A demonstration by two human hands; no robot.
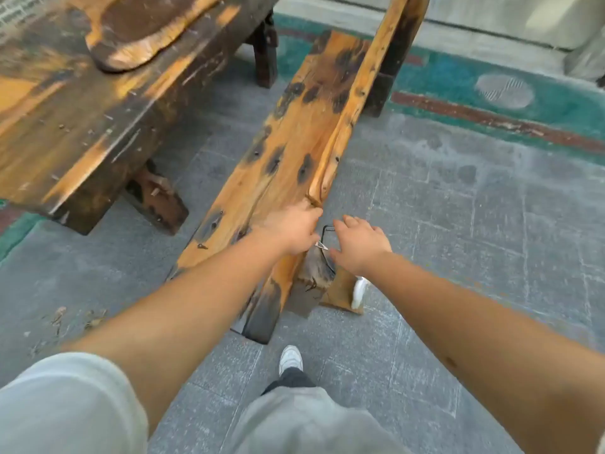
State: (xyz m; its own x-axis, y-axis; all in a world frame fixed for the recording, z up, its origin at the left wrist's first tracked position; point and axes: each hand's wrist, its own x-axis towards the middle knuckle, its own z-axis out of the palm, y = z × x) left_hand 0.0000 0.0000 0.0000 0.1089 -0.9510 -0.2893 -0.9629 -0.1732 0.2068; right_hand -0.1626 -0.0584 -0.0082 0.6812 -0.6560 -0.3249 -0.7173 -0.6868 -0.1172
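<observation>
We see a long wooden bench (294,152) of orange-yellow plank, mottled with charred black spots, with a raised uneven strip along its right edge and a dark leg at its near end. Our left hand (291,228) rests on the bench's near right edge, fingers bent over it; blur hides whether they grip. Our right hand (360,244) hovers just right of that edge, fingers apart and straight. Between the hands, against the bench's side, a thin black loop (327,228) is half covered and we cannot identify it
</observation>
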